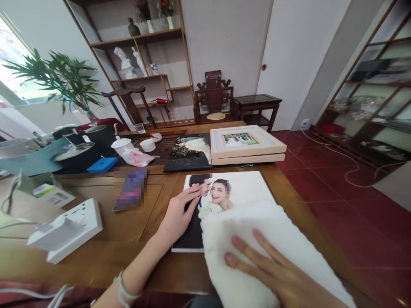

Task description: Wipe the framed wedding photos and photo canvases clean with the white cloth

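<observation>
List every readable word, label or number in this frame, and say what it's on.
Nothing can be read.
Label on the small box, left: too blurred.
Red and blue label on the small container on the shelf: too small.
The purple item: pixelated, unreadable.
The photo print under the left hand: no lettering shows.

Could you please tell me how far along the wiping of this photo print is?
Done: nothing clearly; the print lies uncovered at the top, but I cannot tell whether that is wiped. In hand: left hand steadies its left edge, right hand lies flat on the cloth over its lower right. Left: the dark print and stacked frames behind, untouched.
</observation>
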{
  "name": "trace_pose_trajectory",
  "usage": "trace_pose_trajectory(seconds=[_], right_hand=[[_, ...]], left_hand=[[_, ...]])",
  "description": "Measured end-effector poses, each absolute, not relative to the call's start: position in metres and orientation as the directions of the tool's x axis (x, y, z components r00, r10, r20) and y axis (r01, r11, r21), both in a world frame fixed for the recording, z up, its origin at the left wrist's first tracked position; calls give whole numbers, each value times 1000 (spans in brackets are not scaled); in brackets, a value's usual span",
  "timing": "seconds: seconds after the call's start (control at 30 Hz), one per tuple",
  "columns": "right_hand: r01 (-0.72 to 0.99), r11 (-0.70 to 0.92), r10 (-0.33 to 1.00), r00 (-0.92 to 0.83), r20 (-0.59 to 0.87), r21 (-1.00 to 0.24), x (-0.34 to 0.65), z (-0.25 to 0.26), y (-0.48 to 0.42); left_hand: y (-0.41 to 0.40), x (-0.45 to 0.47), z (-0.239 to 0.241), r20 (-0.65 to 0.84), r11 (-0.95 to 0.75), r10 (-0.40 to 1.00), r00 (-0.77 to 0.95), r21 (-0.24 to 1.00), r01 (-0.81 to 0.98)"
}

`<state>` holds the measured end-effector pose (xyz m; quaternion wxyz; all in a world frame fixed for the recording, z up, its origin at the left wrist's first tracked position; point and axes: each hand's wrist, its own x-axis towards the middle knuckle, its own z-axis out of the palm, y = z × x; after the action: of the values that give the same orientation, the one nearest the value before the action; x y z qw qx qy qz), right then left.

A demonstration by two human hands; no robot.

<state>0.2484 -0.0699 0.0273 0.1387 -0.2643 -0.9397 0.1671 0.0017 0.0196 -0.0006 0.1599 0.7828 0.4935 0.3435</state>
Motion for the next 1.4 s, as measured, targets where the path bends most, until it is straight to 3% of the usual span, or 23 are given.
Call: trace_pose_trajectory(seconds=[0.2,0.43,0.57,1.0,1.23,1.4], right_hand=[[550,755,625,-768,138,-357,245,35,-40],[662,717,697,-681,224,-218,243,36,48],[713,672,739,-629,242,-199,245,34,57],[507,814,562,-810,166,-282,236,18,-70],[625,737,675,-695,246,-257,233,29,-2],[635,742,670,-700,248,-214,231,34,57]], left_hand=[[19,0,-1,377,-473,878,296,579,664],[20,0,-1,392,-486,870,297,584,651],[19,1,-1,392,-477,874,286,591,650],[18,1,-1,387,-481,872,300,569,667],[18,1,-2,399,-499,863,310,577,647],[17,1,-1,391,-488,869,302,578,654]])
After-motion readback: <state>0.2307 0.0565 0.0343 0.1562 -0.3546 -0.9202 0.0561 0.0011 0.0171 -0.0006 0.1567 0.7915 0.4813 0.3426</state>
